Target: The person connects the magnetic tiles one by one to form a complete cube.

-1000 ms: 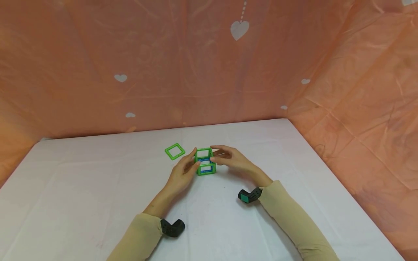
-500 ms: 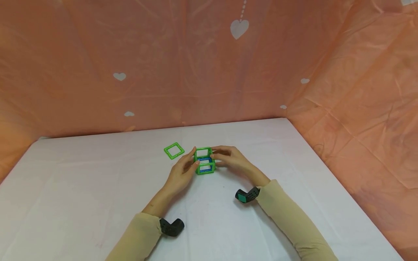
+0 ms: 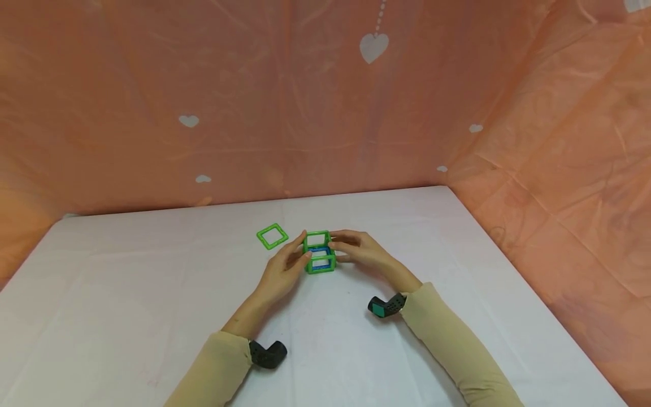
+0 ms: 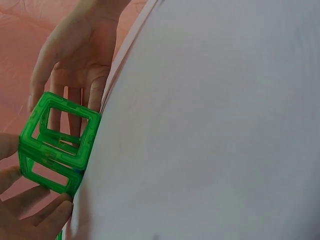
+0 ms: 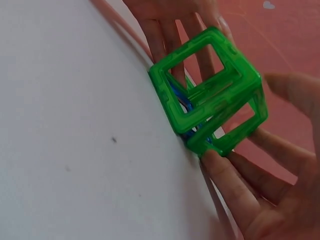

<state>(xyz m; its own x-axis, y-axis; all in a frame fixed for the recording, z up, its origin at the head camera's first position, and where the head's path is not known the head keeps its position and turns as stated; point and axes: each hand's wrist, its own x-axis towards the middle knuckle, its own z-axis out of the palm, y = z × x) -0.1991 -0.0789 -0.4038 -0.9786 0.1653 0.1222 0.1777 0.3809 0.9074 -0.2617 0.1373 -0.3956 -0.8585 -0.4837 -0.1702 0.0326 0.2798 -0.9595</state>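
Note:
An open-topped box of magnetic tiles (image 3: 322,258) stands on the white table in the head view, with green square frames as walls and a blue tile (image 3: 319,247) as its floor. My left hand (image 3: 280,272) holds its left side, thumb at the near corner and fingers toward the back. On the opposite side my right hand (image 3: 367,252) holds the right wall, thumb by the upper edge and fingers along the side. Both wrist views show the green box (image 4: 49,154) between the two hands. A loose green square tile (image 3: 262,241) lies flat behind my left hand.
White cloth covers the table (image 3: 152,288). Orange fabric (image 3: 285,113) with white hearts rises behind it and along the right side. Black wrist cameras, one on the left (image 3: 268,355) and one on the right (image 3: 386,306), sit at the sleeve cuffs.
My right thumb has shifted slightly up along the box's right edge, and a lower finger now shows beside that wall. The left hand and loose tile stay essentially where they were.

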